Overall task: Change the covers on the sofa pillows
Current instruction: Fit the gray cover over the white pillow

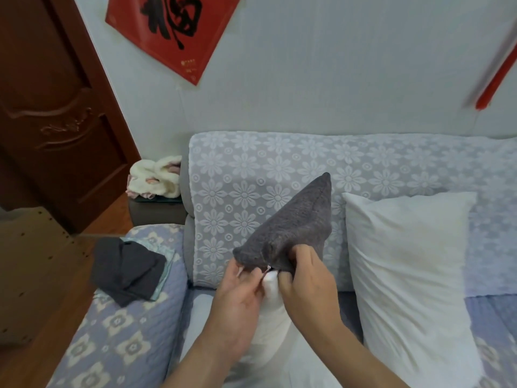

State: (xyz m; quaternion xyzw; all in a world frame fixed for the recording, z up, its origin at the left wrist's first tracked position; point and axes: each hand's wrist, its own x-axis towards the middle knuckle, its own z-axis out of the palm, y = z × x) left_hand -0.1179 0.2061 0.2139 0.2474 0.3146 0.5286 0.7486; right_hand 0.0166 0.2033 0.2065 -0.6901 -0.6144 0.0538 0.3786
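A dark grey knitted pillow cover stands up in front of the sofa back, partly pulled over a white pillow insert whose lower part sticks out below it. My left hand pinches the cover's open edge by the small metal zipper pull. My right hand grips the cover's edge on the other side of the opening. A second bare white pillow leans against the sofa back to the right. Another dark grey cover lies crumpled on the left armrest.
The sofa has a pale floral lace throw on its back and a lilac quilted cover on armrest and seat. A cream plush toy sits on a small side table behind the armrest. A brown wooden door stands at the left.
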